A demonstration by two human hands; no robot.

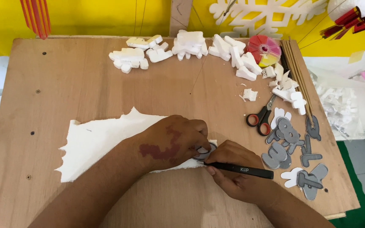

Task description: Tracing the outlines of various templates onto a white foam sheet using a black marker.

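My left hand (172, 141) presses a small grey letter-shaped template (203, 151) flat onto a ragged white foam sheet (98, 141) lying on the wooden table (77, 80). My right hand (233, 173) grips a black pen (243, 169), its tip touching the edge of the template. Most of the template is hidden under my left fingers.
Several cut white foam letters (182, 46) lie along the table's far edge. Scissors with red and black handles (262, 118), grey and white card letters (294, 156), thin wooden sticks (297, 71) and a round coloured disc (263, 50) sit at the right.
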